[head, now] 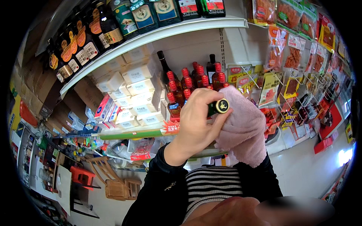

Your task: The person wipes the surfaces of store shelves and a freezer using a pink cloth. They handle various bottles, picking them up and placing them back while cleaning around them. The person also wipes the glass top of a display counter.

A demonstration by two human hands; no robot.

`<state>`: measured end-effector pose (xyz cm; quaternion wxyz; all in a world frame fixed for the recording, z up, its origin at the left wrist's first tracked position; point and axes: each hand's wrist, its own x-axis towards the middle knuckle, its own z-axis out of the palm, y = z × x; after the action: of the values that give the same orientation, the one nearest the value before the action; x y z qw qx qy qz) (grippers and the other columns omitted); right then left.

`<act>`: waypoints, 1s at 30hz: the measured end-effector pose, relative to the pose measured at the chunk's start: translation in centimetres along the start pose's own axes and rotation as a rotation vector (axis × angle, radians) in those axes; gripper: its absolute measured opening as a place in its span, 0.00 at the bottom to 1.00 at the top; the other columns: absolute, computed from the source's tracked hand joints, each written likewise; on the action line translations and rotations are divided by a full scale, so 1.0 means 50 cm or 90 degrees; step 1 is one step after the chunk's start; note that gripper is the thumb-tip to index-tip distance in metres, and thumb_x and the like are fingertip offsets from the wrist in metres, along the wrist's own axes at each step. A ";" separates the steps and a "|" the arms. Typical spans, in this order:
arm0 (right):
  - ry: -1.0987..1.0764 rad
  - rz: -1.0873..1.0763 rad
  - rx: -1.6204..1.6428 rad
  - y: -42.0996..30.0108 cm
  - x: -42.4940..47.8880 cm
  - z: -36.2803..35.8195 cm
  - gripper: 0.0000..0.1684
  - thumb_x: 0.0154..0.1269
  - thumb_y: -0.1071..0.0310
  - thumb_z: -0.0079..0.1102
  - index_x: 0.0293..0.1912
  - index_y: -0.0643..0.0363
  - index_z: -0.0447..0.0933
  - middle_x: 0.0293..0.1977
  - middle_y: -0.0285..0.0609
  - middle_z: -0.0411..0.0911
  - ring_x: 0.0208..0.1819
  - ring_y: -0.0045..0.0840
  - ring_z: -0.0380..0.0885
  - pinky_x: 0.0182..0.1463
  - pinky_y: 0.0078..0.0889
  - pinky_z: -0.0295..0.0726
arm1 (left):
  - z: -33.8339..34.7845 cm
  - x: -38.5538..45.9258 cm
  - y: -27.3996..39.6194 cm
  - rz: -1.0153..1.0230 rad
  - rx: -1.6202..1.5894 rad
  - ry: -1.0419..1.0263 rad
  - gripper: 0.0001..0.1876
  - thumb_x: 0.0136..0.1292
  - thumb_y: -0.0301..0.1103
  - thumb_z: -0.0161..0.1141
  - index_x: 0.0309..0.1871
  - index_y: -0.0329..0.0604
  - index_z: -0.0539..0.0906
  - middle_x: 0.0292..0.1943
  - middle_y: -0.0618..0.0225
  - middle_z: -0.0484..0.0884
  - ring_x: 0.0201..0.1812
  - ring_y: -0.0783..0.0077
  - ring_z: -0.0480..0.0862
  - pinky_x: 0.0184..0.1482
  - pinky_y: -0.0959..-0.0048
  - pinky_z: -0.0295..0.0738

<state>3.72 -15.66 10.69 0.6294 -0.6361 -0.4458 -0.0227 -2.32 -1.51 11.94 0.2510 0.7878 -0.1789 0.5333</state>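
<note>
My left hand (195,121) grips the neck of a dark green glass bottle (222,106), just below its cap, which is black with a gold rim and a gold emblem. The cap faces up towards the camera, and the rest of the bottle is hidden behind my hand and a cloth. A pink plush cloth (243,124) covers my right hand, whose fingers do not show; the cloth lies against the bottle's right side. Just beyond, red-capped bottles (174,106) stand grouped on the shelf.
Stacked tissue packs (141,84) fill the shelf's left part. Above, dark bottles (110,31) line the upper shelf (158,35). Bagged snacks (271,87) hang on a wire rack at right. A wooden chair (116,188) and a red plastic stool (82,176) stand lower left.
</note>
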 end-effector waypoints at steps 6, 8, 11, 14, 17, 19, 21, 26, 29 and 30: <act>-0.011 -0.025 0.157 -0.003 -0.003 -0.009 0.19 0.66 0.74 0.60 0.56 0.66 0.73 0.56 0.44 0.74 0.58 0.27 0.73 0.66 0.30 0.71 | 0.022 0.007 0.016 0.108 -0.053 -0.073 0.28 0.48 0.21 0.73 0.55 0.32 0.75 0.42 0.53 0.81 0.42 0.47 0.82 0.44 0.59 0.79; -0.003 0.047 0.367 0.020 -0.010 -0.006 0.19 0.74 0.70 0.55 0.60 0.68 0.75 0.59 0.45 0.75 0.60 0.31 0.76 0.68 0.34 0.74 | 0.018 0.008 0.017 0.089 -0.063 -0.107 0.28 0.49 0.22 0.73 0.55 0.33 0.76 0.44 0.52 0.82 0.43 0.48 0.83 0.45 0.60 0.79; 0.022 0.062 0.401 0.032 -0.024 -0.020 0.19 0.70 0.74 0.56 0.58 0.68 0.77 0.52 0.44 0.81 0.54 0.25 0.79 0.62 0.31 0.77 | -0.023 0.034 0.039 0.065 0.036 -0.147 0.30 0.53 0.22 0.78 0.57 0.32 0.73 0.47 0.55 0.85 0.45 0.63 0.88 0.49 0.69 0.82; 0.075 -0.033 0.249 0.012 0.012 -0.023 0.14 0.65 0.73 0.60 0.49 0.68 0.80 0.45 0.44 0.83 0.49 0.25 0.82 0.56 0.27 0.79 | -0.068 0.102 0.033 0.042 -0.062 -0.067 0.38 0.50 0.20 0.81 0.62 0.33 0.69 0.47 0.56 0.85 0.49 0.66 0.87 0.54 0.69 0.82; 0.020 -0.222 -0.226 0.001 0.031 -0.054 0.10 0.52 0.71 0.61 0.36 0.62 0.78 0.34 0.44 0.77 0.37 0.35 0.80 0.44 0.31 0.79 | -0.119 0.227 -0.004 0.122 -0.081 0.031 0.35 0.55 0.19 0.77 0.64 0.37 0.68 0.49 0.53 0.87 0.51 0.63 0.87 0.55 0.69 0.81; 0.013 -0.241 -0.269 0.010 0.022 -0.063 0.10 0.48 0.69 0.62 0.33 0.61 0.77 0.30 0.44 0.75 0.34 0.38 0.78 0.39 0.33 0.78 | -0.129 0.322 -0.031 0.126 -0.068 0.036 0.30 0.62 0.20 0.73 0.63 0.36 0.69 0.50 0.52 0.88 0.53 0.65 0.87 0.57 0.69 0.82; -0.006 -0.269 -0.215 0.028 0.021 -0.063 0.10 0.45 0.67 0.63 0.30 0.60 0.77 0.27 0.43 0.74 0.30 0.38 0.76 0.35 0.34 0.78 | -0.140 0.382 -0.059 0.120 -0.112 0.026 0.26 0.61 0.21 0.72 0.60 0.34 0.72 0.43 0.56 0.87 0.46 0.71 0.86 0.50 0.74 0.82; 0.010 -0.047 0.128 0.046 -0.008 -0.075 0.07 0.51 0.68 0.61 0.29 0.61 0.75 0.28 0.41 0.76 0.31 0.30 0.77 0.36 0.29 0.77 | -0.135 0.499 -0.151 0.032 0.103 0.023 0.26 0.60 0.19 0.70 0.58 0.35 0.69 0.39 0.59 0.85 0.40 0.72 0.85 0.43 0.75 0.82; 0.093 0.046 0.199 0.055 -0.020 -0.084 0.08 0.62 0.68 0.55 0.28 0.60 0.72 0.28 0.40 0.75 0.31 0.26 0.77 0.38 0.25 0.77 | -0.110 0.530 -0.184 0.015 0.122 0.007 0.27 0.60 0.22 0.71 0.59 0.35 0.69 0.38 0.59 0.86 0.38 0.73 0.85 0.42 0.74 0.81; 0.120 0.076 0.224 0.058 -0.022 -0.089 0.10 0.66 0.68 0.53 0.28 0.60 0.71 0.28 0.40 0.75 0.31 0.25 0.77 0.38 0.24 0.77 | -0.103 0.544 -0.197 0.023 0.143 -0.003 0.27 0.61 0.22 0.71 0.59 0.35 0.69 0.37 0.59 0.86 0.38 0.74 0.85 0.41 0.74 0.81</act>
<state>7.17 -19.35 8.68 0.7701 -0.5366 -0.3433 0.0333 9.20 9.12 36.80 0.1514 0.8086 -0.1329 0.5528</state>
